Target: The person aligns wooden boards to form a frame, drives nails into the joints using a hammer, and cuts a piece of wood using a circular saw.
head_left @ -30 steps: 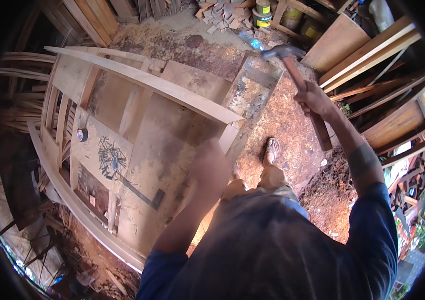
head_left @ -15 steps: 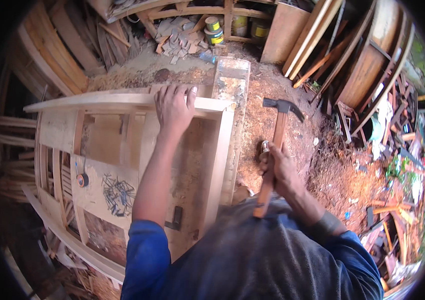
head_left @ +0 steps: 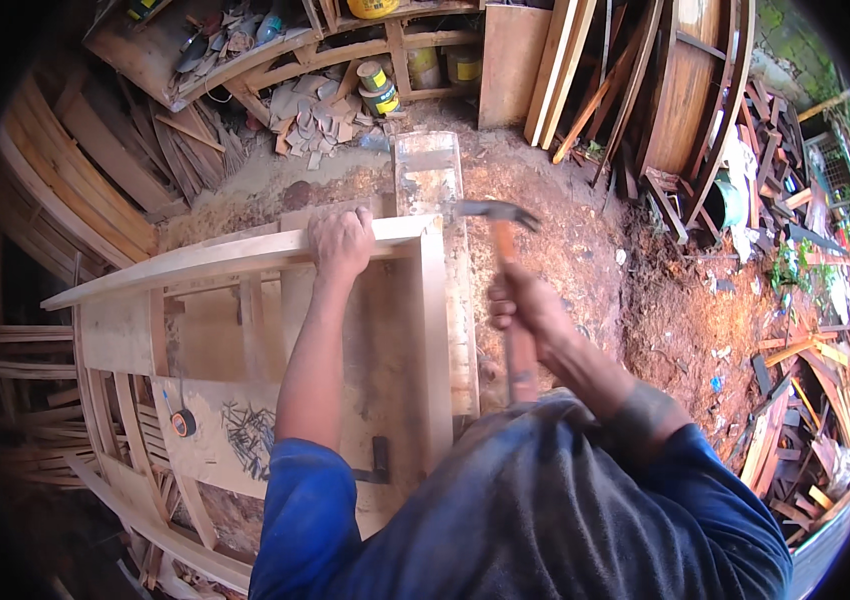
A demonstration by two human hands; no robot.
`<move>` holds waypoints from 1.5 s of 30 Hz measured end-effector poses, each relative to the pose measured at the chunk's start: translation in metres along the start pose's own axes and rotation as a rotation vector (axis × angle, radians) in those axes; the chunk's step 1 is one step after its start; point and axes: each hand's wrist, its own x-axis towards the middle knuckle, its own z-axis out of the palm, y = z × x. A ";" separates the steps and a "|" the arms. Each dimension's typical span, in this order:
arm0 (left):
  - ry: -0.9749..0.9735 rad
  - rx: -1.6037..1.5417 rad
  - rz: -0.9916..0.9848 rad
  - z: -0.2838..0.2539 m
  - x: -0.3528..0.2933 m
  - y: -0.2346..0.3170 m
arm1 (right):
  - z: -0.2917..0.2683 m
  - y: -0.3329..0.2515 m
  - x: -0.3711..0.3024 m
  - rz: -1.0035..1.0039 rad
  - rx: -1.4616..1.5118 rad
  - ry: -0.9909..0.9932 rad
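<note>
My left hand (head_left: 342, 243) is wrapped over the far rail of a pale wooden frame (head_left: 235, 254), close to its right corner. In my right hand (head_left: 530, 310), fingers closed round the handle, is a claw hammer (head_left: 502, 235). Its dark steel head, slightly smeared by motion, hovers just right of the frame's corner; contact with the wood cannot be made out. A pile of nails (head_left: 248, 438) lies on a panel inside the frame, with a round tape measure (head_left: 183, 423) to its left. A dark L-shaped piece (head_left: 377, 462) rests nearer to me.
A worn plank (head_left: 428, 165) runs under the frame's right end. Sawdust covers the ground (head_left: 585, 270). Tins (head_left: 379, 95) and wood scraps (head_left: 310, 112) lie at the back. Boards (head_left: 680, 120) lean at the far right, and offcuts (head_left: 785, 400) are heaped along the right.
My right hand has swung the hammer left, bringing its head up to the frame's corner. My left hand stays on the rail, its thumb drawn in. The whole view has shifted somewhat.
</note>
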 end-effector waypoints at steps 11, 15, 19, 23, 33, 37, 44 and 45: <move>-0.083 0.081 -0.059 -0.005 0.001 0.005 | 0.002 0.006 -0.008 0.061 -0.011 -0.028; -0.126 0.131 -0.098 -0.005 0.001 0.011 | 0.011 0.033 -0.026 -0.142 0.043 0.172; -0.174 0.115 -0.108 -0.009 0.011 0.010 | 0.023 0.008 -0.018 0.107 -0.131 -0.069; -0.047 -0.033 -0.066 -0.004 0.002 0.003 | -0.036 -0.055 0.017 0.180 -0.297 -0.133; -0.370 -0.339 -0.927 -0.065 -0.109 0.167 | -0.061 -0.213 0.124 0.081 -1.317 -0.511; -0.401 -0.153 -0.979 -0.038 -0.121 0.169 | 0.000 -0.262 0.207 0.072 -1.304 -0.543; -0.252 -0.175 -0.906 -0.030 -0.107 0.170 | -0.062 -0.171 0.292 -0.700 -1.298 -1.035; -0.204 -0.197 -0.873 -0.028 -0.104 0.171 | -0.075 -0.160 0.284 -0.800 -1.405 -1.143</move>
